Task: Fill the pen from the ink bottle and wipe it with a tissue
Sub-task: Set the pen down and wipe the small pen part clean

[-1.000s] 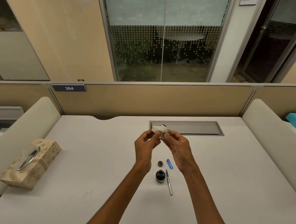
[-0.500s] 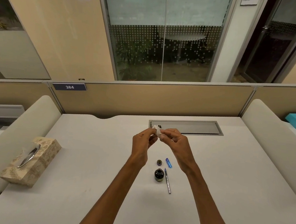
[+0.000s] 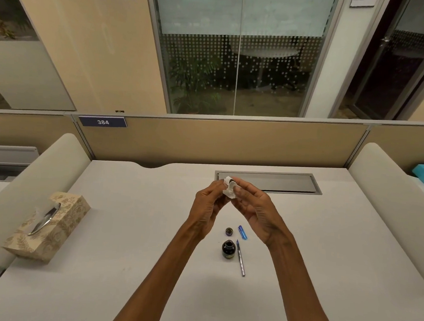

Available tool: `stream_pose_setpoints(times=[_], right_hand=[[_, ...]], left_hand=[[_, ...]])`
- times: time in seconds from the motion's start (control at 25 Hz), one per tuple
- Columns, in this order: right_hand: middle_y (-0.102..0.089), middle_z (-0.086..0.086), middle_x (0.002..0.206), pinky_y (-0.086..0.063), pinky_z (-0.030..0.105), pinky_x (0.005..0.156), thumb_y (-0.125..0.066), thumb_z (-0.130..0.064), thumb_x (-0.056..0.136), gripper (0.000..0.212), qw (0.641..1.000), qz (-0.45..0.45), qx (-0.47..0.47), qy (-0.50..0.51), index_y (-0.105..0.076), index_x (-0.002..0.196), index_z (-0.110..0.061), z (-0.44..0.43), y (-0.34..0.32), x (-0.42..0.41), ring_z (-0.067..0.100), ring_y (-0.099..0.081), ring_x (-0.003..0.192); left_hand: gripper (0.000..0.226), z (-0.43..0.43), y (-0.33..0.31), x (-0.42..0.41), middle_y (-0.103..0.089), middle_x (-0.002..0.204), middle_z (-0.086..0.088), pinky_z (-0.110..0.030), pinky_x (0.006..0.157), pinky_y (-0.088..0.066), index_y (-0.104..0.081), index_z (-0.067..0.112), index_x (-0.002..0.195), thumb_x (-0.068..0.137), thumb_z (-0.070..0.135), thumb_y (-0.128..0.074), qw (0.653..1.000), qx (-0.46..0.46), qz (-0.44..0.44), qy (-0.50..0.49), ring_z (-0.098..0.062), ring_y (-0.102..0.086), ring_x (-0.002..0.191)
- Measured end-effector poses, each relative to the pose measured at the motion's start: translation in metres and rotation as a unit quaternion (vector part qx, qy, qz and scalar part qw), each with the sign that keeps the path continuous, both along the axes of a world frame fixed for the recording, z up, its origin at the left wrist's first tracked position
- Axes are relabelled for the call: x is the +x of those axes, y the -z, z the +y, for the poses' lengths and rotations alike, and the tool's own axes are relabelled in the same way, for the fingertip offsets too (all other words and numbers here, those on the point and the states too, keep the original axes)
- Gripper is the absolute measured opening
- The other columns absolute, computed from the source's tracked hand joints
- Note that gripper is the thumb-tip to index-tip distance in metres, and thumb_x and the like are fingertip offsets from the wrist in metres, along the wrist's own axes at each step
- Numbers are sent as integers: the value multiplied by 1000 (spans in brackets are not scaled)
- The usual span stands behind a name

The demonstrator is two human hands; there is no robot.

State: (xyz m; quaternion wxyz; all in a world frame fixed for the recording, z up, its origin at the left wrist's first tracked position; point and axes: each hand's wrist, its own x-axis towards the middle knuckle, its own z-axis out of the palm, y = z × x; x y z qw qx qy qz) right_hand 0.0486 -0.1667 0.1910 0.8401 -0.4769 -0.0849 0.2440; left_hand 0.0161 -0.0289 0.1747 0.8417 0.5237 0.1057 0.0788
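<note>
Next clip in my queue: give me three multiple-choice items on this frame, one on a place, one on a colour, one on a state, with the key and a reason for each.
1. Where is the tissue box?
A. left part of the desk
B. beside the ink bottle
C. on the grey hatch

2. What colour is the small cap-like piece beside the bottle lid?
A. red
B. blue
C. yellow

3. The ink bottle is
A. capped
B. tipped over
C. open and upright

Key: 1 A, it sits far left of the hands. 2 B, it is clearly blue. 3 C, its lid lies apart on the desk and the mouth faces up.
</note>
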Motion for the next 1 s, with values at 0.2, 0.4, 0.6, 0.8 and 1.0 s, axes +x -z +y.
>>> stream_pose_setpoints(times=[0.2, 0.4, 0.6, 0.8, 1.0], right_hand=[[-74, 8, 109, -58, 28, 79, -66, -7, 87, 39, 999, 13, -27, -34, -66, 125, -14, -8, 1, 2, 20, -71, 97], [-74, 10, 102, -59, 24, 69, -64, -1, 89, 24, 998, 44, -31, 29, -70, 110, -11, -9, 6, 4, 20, -67, 87], [-74, 11, 98, -59, 25, 67, -63, 2, 89, 21, 997, 26, -34, 68, -67, 108, -7, -11, 8, 7, 19, -71, 81], [-72, 15, 101, -61, 30, 80, -64, 0, 89, 13, 996, -37, -62, 59, -69, 100, -4, -9, 6, 4, 24, -72, 87], [-73, 14, 111, -59, 29, 85, -58, -18, 97, 21, 998, -41, -39, 18, -68, 107, -2, -12, 8, 6, 24, -72, 95]], left_hand=[[27, -3, 5, -1, -75, 111, -3, -24, 83, -59, -70, 11, 117, 95, 1, -59, 999, 28, -17, -15, -21, -71, 105], [19, -15, 11, -5, -77, 105, -8, -27, 85, -59, -73, 9, 109, 98, 9, -57, 998, 13, -20, -52, -22, -73, 99], [35, -25, 20, -12, -75, 117, -4, -35, 100, -54, -69, 15, 123, 88, 22, -66, 997, 56, -56, -13, -23, -70, 113], [34, -29, 25, -12, -75, 118, -3, -38, 99, -55, -68, 11, 126, 93, 17, -65, 989, 108, -59, -82, -24, -70, 113], [32, -27, 24, -13, -74, 119, -5, -36, 99, -55, -68, 11, 126, 95, 17, -62, 986, 125, -47, -103, -21, -70, 112]])
